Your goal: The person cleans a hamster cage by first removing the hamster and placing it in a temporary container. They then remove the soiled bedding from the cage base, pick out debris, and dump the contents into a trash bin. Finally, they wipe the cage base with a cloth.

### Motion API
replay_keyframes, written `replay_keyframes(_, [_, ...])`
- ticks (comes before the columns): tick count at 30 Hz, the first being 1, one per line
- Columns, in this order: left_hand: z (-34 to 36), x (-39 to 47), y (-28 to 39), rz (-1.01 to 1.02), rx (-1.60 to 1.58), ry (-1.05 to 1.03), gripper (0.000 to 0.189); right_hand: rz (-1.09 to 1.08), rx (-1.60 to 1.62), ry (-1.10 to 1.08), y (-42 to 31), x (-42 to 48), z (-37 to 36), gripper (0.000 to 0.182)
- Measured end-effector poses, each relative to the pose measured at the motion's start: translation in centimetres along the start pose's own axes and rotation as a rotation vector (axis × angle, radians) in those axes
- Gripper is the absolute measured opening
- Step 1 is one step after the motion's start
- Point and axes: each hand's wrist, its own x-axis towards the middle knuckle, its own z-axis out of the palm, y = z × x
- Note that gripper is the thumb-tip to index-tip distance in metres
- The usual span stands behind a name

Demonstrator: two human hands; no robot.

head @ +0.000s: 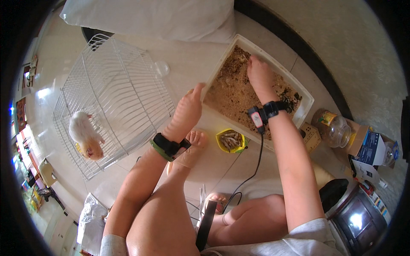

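A white plastic tray point(307, 99) filled with brown bedding point(235, 83) sits on the floor in front of me. My left hand point(189, 104) grips its left rim, thumb on top and the other fingers mostly hidden. Over the far part of the bedding, my right hand point(260, 72) reaches down with curled fingers; a thin pale strand shows by the fingertips, and I cannot tell whether they hold it. To the left, a white and tan hamster point(85, 134) is on the white wire cage point(118, 86).
Below the tray stands a yellow bag point(231, 140) of dried pieces. At right are a clear plastic jar point(331, 128), a small wooden box point(310, 137) and cardboard boxes point(368, 147). A black cable point(256, 169) hangs from my right wrist device. A large white sack point(153, 19) lies beyond.
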Motion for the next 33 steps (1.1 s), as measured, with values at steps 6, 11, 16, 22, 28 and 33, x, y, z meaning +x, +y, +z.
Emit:
replay_keyframes(6, [-0.6,-0.1,0.5,-0.042,0.000,-0.035,0.048,-0.054,-0.037,-0.104,-1.7,0.5,0.2,0.011])
replay_keyframes(11, [-0.2,-0.3,-0.6,0.004,-0.024,0.013,0.052,-0.035,-0.063,-0.082,-2.4,0.2,0.5,0.009])
replay_keyframes(16, [0.0,0.1,-0.1,-0.010,-0.024,-0.011,0.052,-0.024,-0.023,0.032,-0.2,0.8,1.3,0.010])
replay_keyframes(22, [-0.2,-0.1,-0.1,0.006,-0.048,-0.003,0.053,0.050,-0.049,-0.050,-0.9,0.1,1.2,0.011])
replay_keyframes(28, [0.0,0.0,-0.1,0.020,-0.044,0.014,0.052,0.032,0.037,-0.006,-0.8,0.3,0.8,0.010])
replay_keyframes(33, [-0.3,0.0,0.2,-0.071,0.011,-0.057,0.048,0.069,-0.046,-0.160,-2.3,0.2,0.2,0.013])
